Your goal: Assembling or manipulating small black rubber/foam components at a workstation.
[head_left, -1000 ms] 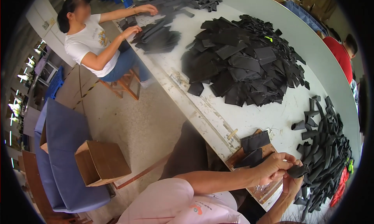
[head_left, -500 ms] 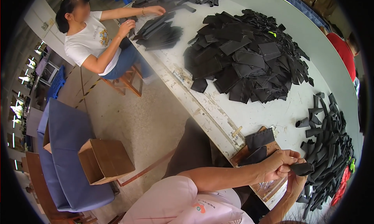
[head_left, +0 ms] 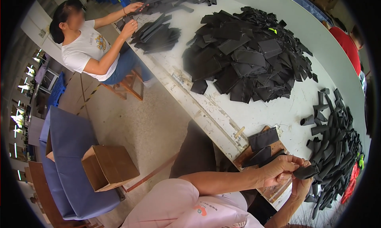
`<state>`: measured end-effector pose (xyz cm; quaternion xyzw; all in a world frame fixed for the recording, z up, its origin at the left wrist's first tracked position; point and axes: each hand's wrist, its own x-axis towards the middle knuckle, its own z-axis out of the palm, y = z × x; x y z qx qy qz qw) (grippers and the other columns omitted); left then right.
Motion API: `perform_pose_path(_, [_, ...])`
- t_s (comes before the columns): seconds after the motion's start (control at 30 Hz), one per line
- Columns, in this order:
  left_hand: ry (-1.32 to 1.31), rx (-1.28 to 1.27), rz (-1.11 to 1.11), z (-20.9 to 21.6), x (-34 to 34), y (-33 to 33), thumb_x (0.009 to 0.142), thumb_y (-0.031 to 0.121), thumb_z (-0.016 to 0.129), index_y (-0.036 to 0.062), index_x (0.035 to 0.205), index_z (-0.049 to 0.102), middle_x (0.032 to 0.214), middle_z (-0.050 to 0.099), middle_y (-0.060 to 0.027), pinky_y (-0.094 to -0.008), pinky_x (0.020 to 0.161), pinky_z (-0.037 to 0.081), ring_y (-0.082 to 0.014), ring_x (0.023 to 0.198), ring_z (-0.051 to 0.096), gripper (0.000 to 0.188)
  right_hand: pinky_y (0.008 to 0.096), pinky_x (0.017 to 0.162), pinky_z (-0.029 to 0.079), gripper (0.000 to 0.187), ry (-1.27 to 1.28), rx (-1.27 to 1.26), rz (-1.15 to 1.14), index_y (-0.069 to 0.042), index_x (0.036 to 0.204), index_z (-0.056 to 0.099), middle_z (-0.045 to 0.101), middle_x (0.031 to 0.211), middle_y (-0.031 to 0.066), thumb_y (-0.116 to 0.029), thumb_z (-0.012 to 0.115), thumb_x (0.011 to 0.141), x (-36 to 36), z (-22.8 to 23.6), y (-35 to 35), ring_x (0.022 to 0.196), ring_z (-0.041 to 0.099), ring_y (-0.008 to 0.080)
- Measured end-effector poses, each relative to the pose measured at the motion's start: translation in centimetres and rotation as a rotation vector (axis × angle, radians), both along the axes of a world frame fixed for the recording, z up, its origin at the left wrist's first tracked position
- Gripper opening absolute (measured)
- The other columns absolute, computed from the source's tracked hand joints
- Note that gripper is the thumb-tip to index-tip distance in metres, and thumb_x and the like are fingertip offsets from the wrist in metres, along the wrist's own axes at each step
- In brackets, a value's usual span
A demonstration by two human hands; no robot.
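Both hands busy here, up at the near right corner of the long, off-white bench (head_left: 295,127)! The left grip (head_left: 278,170) has thumb and fingers pinched together on a short, curled black fabric piece (head_left: 306,172), and the right grip (head_left: 303,184) closes on it from below, so it's clamped between the two, held up just beside the spread of curled black fabric tubes (head_left: 335,148). Exactly how the fingertips sit inside that fold? Hidden, can't tell.

Just left of the hands, a brown wooden board (head_left: 281,148) lies at the bench edge, carrying a few flat black fabric pieces (head_left: 263,138), one of them partly behind the left grip.

And the tally? One piece in hand, a sizeable spread of tubes on the right, and farther up the bench a great heap of flat, dark rectangular fabric panels (head_left: 246,55) that looks the bigger of the two. If the tubes count as the finished side, my call is plenty done, and more than that left over in the flat pile.

Across the corner, a seated co-worker in a white T-shirt (head_left: 93,43) has both hands by a fan of long black fabric strips (head_left: 155,38).
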<state>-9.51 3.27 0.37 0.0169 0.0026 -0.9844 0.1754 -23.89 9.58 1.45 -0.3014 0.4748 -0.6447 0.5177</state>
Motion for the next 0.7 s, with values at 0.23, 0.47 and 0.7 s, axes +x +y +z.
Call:
perform_pose_path(0.23, [0.129, -0.030, 0.042, 2.7, -0.2, 0.5, 0.082, 0.017, 0.057, 0.0082, 0.095, 0.052, 0.073, 0.056, 0.0018, -0.0127, 0.029, 0.024, 0.0011, 0.034, 0.035, 0.016, 0.0200, 0.061, 0.043, 0.023, 0.184, 0.060, -0.099, -0.002, 0.076, 0.048, 0.048, 0.073, 0.0033, -0.020, 0.061, 0.072, 0.7, 2.4, -0.7, 0.069, 0.051, 0.0119])
perform_pose_path(0.47, [-0.021, -0.036, 0.001, 0.0, 0.3, -0.5, 0.084, 0.008, 0.051, 0.0080, 0.099, 0.049, 0.078, 0.055, 0.0006, -0.0144, 0.029, 0.023, 0.0001, 0.036, 0.036, 0.015, 0.0174, 0.050, 0.045, 0.036, -0.055, -0.012, 0.003, -0.003, 0.098, 0.050, 0.053, 0.088, 0.0032, -0.012, 0.068, 0.068, -0.4, -1.3, 0.1, 0.073, 0.055, 0.0118])
perform_pose_path(0.7, [0.287, 0.118, -0.029, 1.6, 0.3, -0.3, 0.085, 0.008, 0.049, 0.0078, 0.100, 0.050, 0.079, 0.056, 0.0002, -0.0111, 0.030, 0.025, 0.0009, 0.036, 0.037, 0.015, 0.0226, 0.073, 0.044, 0.032, 0.018, 0.044, 0.006, -0.003, 0.092, 0.049, 0.051, 0.085, 0.0014, -0.019, 0.066, 0.071, 0.2, 2.4, -0.5, 0.082, 0.053, 0.0112])
